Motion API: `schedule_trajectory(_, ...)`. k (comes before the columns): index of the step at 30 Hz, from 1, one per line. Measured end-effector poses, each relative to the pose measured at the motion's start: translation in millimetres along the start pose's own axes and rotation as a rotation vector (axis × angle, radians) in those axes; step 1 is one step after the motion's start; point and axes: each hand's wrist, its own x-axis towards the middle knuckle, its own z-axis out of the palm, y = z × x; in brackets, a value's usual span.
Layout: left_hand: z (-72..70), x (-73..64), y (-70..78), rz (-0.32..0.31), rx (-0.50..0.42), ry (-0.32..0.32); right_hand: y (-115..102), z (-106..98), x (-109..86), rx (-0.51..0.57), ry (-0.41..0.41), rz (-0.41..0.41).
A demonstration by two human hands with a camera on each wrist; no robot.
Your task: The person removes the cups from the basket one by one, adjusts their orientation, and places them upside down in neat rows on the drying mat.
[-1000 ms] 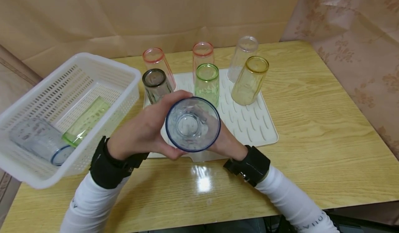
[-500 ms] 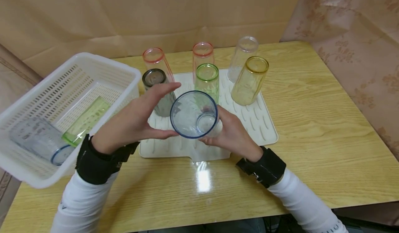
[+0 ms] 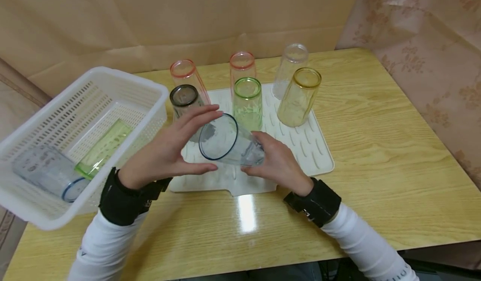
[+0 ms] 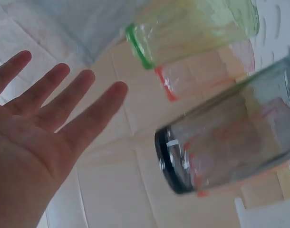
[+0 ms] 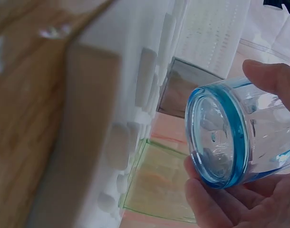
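A clear drinking glass with a blue rim (image 3: 246,149) is tilted over the white drying mat (image 3: 313,153), its mouth facing left. My right hand (image 3: 279,162) grips it near the base; the right wrist view shows the thick bluish base (image 5: 218,137) between thumb and fingers. My left hand (image 3: 159,155) is spread beside the mouth, thumb below and fingers above. In the left wrist view its straight fingers (image 4: 95,116) hold nothing. Close by that hand, an upside-down grey glass (image 4: 221,142) stands on the mat.
Upside-down on the mat are a green glass (image 3: 248,105), a yellow glass (image 3: 298,101), a clear glass (image 3: 289,72) and two red-rimmed ones. At left, a white basket (image 3: 150,91) holds a green glass (image 3: 107,145) and a blue-rimmed glass (image 3: 49,170) lying down.
The blue-rimmed glass has tipped from mouth-up towards lying sideways, its mouth now to the left. My left hand has come off it and spread; my right hand has moved to its base.
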Motion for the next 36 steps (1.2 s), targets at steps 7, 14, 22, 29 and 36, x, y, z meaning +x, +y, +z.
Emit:
schedule_trajectory(7, 16.5, 8.4, -1.6, 0.008, 0.026, -0.05, -4, 4, 0.2, -0.055, -0.028, -0.02)
schedule_trajectory(14, 21.2, 7.4, -6.1, 0.071, 0.036, -0.003, -6, 5, -0.5, -0.074, -0.033, -0.037)
schedule_trajectory(22, 21.7, 6.1, -6.1, 0.1, 0.036, 0.036, -7, 2, -2.6, -0.042, -0.035, -0.066)
schedule_trajectory(29, 15.1, 1.0, -5.1, 0.09, 0.013, 0.092, 5, -6, -6.1, 0.343, -0.096, -0.053)
schedule_trajectory(36, 8.6, -2.1, -3.7, 0.082, -0.019, 0.126, 15, -10, -10.4, 0.685, -0.14, -0.097)
